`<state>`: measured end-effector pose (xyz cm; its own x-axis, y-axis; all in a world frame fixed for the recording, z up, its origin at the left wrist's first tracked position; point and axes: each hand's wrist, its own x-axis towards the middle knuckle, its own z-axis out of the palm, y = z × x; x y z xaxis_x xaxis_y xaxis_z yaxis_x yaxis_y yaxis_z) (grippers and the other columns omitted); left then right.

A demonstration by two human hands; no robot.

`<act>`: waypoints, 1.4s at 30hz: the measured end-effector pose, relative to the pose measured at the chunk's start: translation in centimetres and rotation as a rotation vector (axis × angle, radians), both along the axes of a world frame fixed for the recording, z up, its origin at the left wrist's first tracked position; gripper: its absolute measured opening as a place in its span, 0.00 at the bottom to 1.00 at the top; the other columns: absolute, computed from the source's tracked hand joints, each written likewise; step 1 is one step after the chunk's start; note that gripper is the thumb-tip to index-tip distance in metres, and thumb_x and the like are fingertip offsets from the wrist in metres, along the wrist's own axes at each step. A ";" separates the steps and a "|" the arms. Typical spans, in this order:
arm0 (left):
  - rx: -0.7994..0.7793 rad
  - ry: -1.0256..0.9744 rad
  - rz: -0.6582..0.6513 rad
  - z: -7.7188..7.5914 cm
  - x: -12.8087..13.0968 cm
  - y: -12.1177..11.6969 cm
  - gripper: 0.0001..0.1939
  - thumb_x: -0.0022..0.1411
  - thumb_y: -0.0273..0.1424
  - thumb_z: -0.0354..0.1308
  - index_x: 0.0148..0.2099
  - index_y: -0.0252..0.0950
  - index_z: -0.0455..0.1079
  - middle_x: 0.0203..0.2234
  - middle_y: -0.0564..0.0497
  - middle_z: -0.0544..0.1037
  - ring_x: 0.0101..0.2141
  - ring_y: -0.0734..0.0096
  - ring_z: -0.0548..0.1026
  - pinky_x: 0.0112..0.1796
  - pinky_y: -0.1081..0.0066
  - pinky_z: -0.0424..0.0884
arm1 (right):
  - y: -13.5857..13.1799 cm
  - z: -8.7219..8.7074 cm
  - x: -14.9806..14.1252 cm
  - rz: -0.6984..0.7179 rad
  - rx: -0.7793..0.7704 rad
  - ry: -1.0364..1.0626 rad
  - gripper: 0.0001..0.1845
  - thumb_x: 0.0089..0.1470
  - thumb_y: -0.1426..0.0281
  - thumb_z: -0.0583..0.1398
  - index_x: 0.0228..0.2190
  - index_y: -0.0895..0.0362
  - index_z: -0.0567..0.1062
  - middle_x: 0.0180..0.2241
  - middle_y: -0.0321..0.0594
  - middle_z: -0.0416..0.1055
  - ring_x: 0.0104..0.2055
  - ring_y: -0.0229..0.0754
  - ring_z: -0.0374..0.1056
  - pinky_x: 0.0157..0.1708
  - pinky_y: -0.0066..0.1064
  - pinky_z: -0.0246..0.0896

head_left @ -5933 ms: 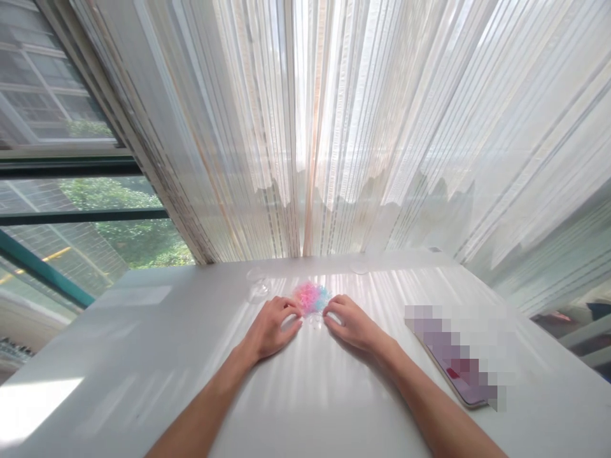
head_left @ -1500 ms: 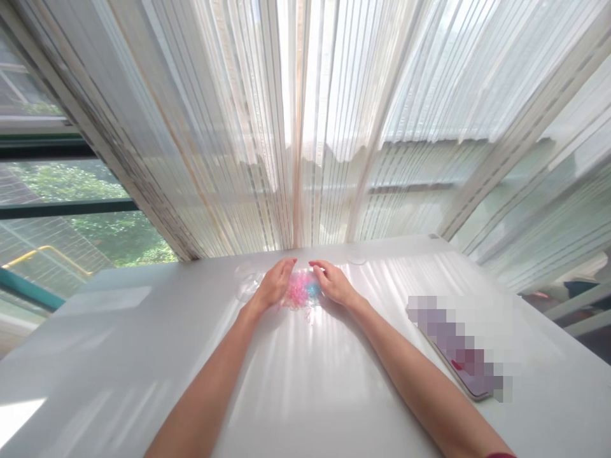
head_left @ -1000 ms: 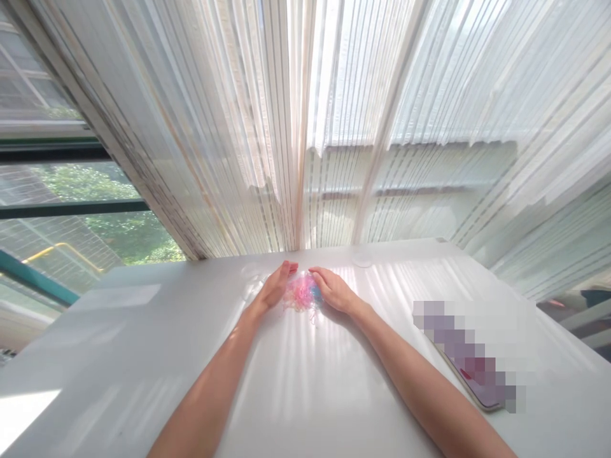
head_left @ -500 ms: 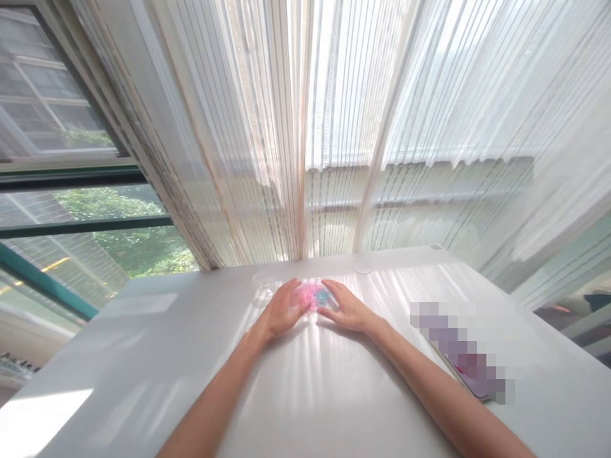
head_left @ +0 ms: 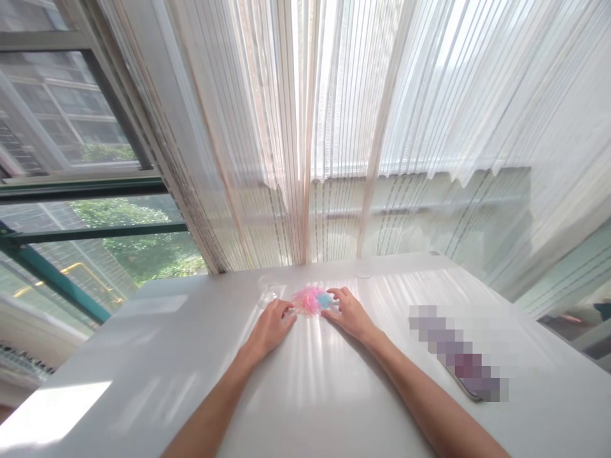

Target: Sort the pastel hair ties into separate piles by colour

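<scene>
A small loose heap of pink, light blue and pale yellowish bits [head_left: 309,301] lies on the white table [head_left: 296,394] between my hands. What the bits are is too small to tell. My left hand [head_left: 271,327] rests at the heap's left side, its fingers bent and the thumb apart from them. At the blue end, my right hand [head_left: 352,314] is curved, with a gap between thumb and fingers. Whether the fingertips touch the bits I cannot tell. Just beyond my left hand is a clear, see-through round container [head_left: 268,291].
Another clear round item [head_left: 363,270] sits near the table's far edge. A flat phone-like thing [head_left: 470,369], partly pixelated, lies right of my right forearm. Sheer striped curtains [head_left: 334,127] hang behind the table, with a window [head_left: 86,121] at the left.
My left hand has drawn back left and toward me, uncovering more of the heap. My right hand has shifted slightly right. The view has moved a little.
</scene>
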<state>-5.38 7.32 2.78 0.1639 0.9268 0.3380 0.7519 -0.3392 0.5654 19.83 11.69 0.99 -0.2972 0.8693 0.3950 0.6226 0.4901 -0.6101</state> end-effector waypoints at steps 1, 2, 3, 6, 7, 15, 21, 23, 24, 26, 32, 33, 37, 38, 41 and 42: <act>-0.009 -0.008 -0.009 0.1 0.2 0.3 0.13 0.64 0.37 0.56 0.45 0.36 0.75 0.38 0.45 0.80 0.35 0.61 0.79 0.42 0.60 0.78 | 0.1 -0.1 -0.1 -0.004 -0.003 0.013 0.20 0.54 0.69 0.68 0.49 0.56 0.75 0.40 0.40 0.69 0.37 0.42 0.73 0.42 0.37 0.72; -0.015 -0.016 -0.019 0.1 0.4 0.6 0.13 0.65 0.36 0.55 0.44 0.36 0.75 0.38 0.45 0.80 0.34 0.62 0.79 0.41 0.62 0.78 | 0.1 -0.1 -0.2 -0.006 -0.005 0.026 0.18 0.54 0.71 0.67 0.48 0.56 0.75 0.38 0.39 0.70 0.34 0.40 0.72 0.41 0.37 0.71; -0.018 -0.025 -0.029 0.2 0.7 0.9 0.12 0.65 0.36 0.54 0.43 0.37 0.76 0.37 0.46 0.81 0.34 0.63 0.79 0.40 0.63 0.77 | 0.2 -0.1 -0.4 -0.005 -0.006 0.039 0.16 0.55 0.72 0.66 0.46 0.56 0.76 0.37 0.37 0.70 0.32 0.38 0.71 0.41 0.36 0.71; -0.016 -0.049 -0.047 0.3 1.7 2.1 0.12 0.66 0.37 0.53 0.42 0.38 0.76 0.36 0.47 0.81 0.34 0.64 0.79 0.39 0.65 0.77 | 0.7 -0.1 -0.8 -0.002 0.004 0.090 0.12 0.56 0.73 0.65 0.44 0.55 0.77 0.35 0.37 0.71 0.30 0.37 0.70 0.39 0.34 0.71; -0.012 -0.056 -0.045 0.3 2.0 2.4 0.13 0.66 0.37 0.53 0.42 0.38 0.76 0.37 0.47 0.81 0.35 0.63 0.79 0.38 0.65 0.77 | 0.9 -0.1 -0.8 -0.007 0.009 0.110 0.12 0.57 0.73 0.64 0.44 0.55 0.77 0.35 0.37 0.72 0.30 0.37 0.70 0.39 0.34 0.71; -0.011 0.008 -0.103 1.7 2.8 4.4 0.24 0.57 0.42 0.63 0.54 0.39 0.74 0.49 0.42 0.78 0.48 0.52 0.76 0.53 0.55 0.72 | 1.0 -0.8 0.3 -0.086 0.036 0.223 0.10 0.61 0.72 0.58 0.43 0.56 0.78 0.38 0.41 0.75 0.35 0.39 0.73 0.39 0.34 0.72; -0.122 0.134 -0.201 3.4 3.6 5.8 0.16 0.56 0.31 0.59 0.46 0.40 0.80 0.42 0.45 0.82 0.43 0.55 0.79 0.50 0.58 0.74 | 0.4 -0.3 0.7 -0.060 0.035 0.184 0.08 0.60 0.73 0.60 0.40 0.57 0.78 0.36 0.40 0.73 0.30 0.37 0.69 0.39 0.33 0.70; -0.130 0.152 -0.187 4.0 3.7 6.2 0.17 0.57 0.30 0.56 0.47 0.39 0.80 0.42 0.46 0.83 0.42 0.57 0.79 0.49 0.60 0.74 | 0.0 0.0 0.9 -0.010 0.030 0.147 0.08 0.57 0.71 0.64 0.40 0.56 0.79 0.35 0.38 0.72 0.29 0.36 0.68 0.38 0.32 0.68; -0.133 0.159 -0.181 4.4 3.7 6.4 0.18 0.57 0.30 0.55 0.47 0.39 0.80 0.42 0.46 0.83 0.42 0.57 0.79 0.49 0.61 0.74 | -0.2 0.1 1.1 0.018 0.026 0.126 0.10 0.55 0.71 0.66 0.40 0.56 0.79 0.34 0.37 0.72 0.29 0.36 0.67 0.37 0.31 0.68; -0.139 0.171 -0.178 5.2 3.7 6.7 0.17 0.58 0.31 0.54 0.47 0.39 0.80 0.42 0.47 0.84 0.41 0.57 0.80 0.47 0.62 0.75 | -0.4 0.1 1.3 0.065 0.019 0.086 0.12 0.50 0.72 0.69 0.39 0.56 0.79 0.33 0.36 0.71 0.30 0.37 0.67 0.37 0.31 0.66; -0.138 0.181 -0.196 7.4 3.2 7.2 0.16 0.62 0.40 0.54 0.43 0.39 0.80 0.38 0.48 0.84 0.39 0.58 0.80 0.44 0.64 0.75 | 0.2 -0.2 0.8 0.078 0.022 0.038 0.05 0.56 0.77 0.64 0.32 0.56 0.79 0.28 0.35 0.69 0.32 0.39 0.68 0.39 0.31 0.64; -0.139 0.181 -0.198 7.6 3.1 7.3 0.16 0.62 0.41 0.54 0.42 0.39 0.80 0.38 0.48 0.84 0.38 0.58 0.80 0.44 0.64 0.75 | 0.3 -0.2 0.6 0.070 0.025 0.042 0.05 0.56 0.78 0.64 0.32 0.56 0.79 0.28 0.36 0.70 0.32 0.39 0.68 0.39 0.31 0.64; -0.146 0.175 -0.194 7.3 3.1 7.5 0.17 0.60 0.43 0.58 0.44 0.39 0.79 0.38 0.47 0.84 0.37 0.59 0.81 0.42 0.64 0.76 | 0.8 -0.4 0.1 0.032 0.043 0.076 0.07 0.58 0.78 0.63 0.34 0.55 0.79 0.32 0.37 0.72 0.34 0.40 0.70 0.40 0.31 0.66; -0.146 0.171 -0.191 7.1 3.2 7.5 0.18 0.59 0.43 0.59 0.46 0.39 0.79 0.38 0.47 0.84 0.36 0.59 0.81 0.42 0.64 0.77 | 0.9 -0.4 0.1 0.020 0.048 0.087 0.07 0.58 0.77 0.62 0.35 0.55 0.79 0.32 0.38 0.72 0.34 0.40 0.70 0.40 0.32 0.66; -0.135 0.160 -0.173 6.8 3.3 7.4 0.23 0.58 0.45 0.60 0.52 0.38 0.76 0.43 0.45 0.83 0.35 0.60 0.81 0.42 0.62 0.77 | 0.9 -0.4 0.3 -0.018 0.062 0.122 0.06 0.60 0.75 0.61 0.36 0.55 0.79 0.34 0.39 0.73 0.35 0.40 0.71 0.41 0.33 0.67; -0.131 0.160 -0.165 6.8 3.3 7.4 0.24 0.58 0.45 0.60 0.53 0.38 0.75 0.44 0.44 0.83 0.35 0.60 0.81 0.43 0.62 0.77 | 0.9 -0.3 0.4 -0.030 0.064 0.134 0.06 0.61 0.75 0.60 0.37 0.55 0.79 0.34 0.39 0.74 0.34 0.40 0.70 0.41 0.33 0.67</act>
<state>-2.13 14.69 9.61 0.3586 0.9171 0.1744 0.7758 -0.3966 0.4908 20.20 12.64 0.64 -0.2123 0.8488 0.4843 0.5527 0.5130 -0.6568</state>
